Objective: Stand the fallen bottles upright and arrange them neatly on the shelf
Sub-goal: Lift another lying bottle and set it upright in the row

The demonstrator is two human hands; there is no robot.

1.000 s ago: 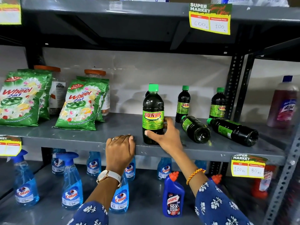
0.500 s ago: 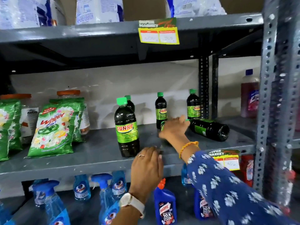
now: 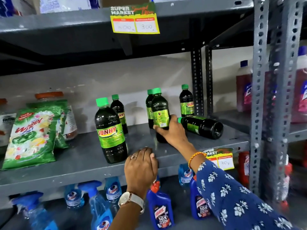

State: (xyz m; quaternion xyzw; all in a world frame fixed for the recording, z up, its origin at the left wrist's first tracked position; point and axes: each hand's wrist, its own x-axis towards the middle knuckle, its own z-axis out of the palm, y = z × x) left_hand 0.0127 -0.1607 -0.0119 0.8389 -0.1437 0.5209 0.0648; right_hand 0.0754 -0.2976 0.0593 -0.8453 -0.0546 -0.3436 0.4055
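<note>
Dark Sunny bottles with green caps stand on the grey middle shelf (image 3: pixel 69 165). My right hand (image 3: pixel 172 131) grips one bottle (image 3: pixel 159 112) by its lower half and holds it upright on the shelf. To its right one bottle (image 3: pixel 201 126) lies on its side, cap pointing left, close to my right hand. A large upright bottle (image 3: pixel 111 130) stands near the front edge. Three more upright bottles stand at the back (image 3: pixel 119 112) (image 3: pixel 149 107) (image 3: pixel 186 101). My left hand (image 3: pixel 141 165) rests flat on the shelf's front edge, holding nothing.
Green Wheel detergent bags (image 3: pixel 31 138) and orange-lidded jars (image 3: pixel 49 97) fill the shelf's left part. Perforated steel uprights (image 3: pixel 260 97) bound the right. Blue Colin sprays (image 3: pixel 99 211) and Harpic bottles (image 3: pixel 161 209) sit on the shelf below. Yellow price tags (image 3: pixel 135 19) hang from shelf edges.
My right hand left the large front bottle, reached right, took a fallen bottle and stood it upright. One bottle still lies on its side. My view shifted rightwards.
</note>
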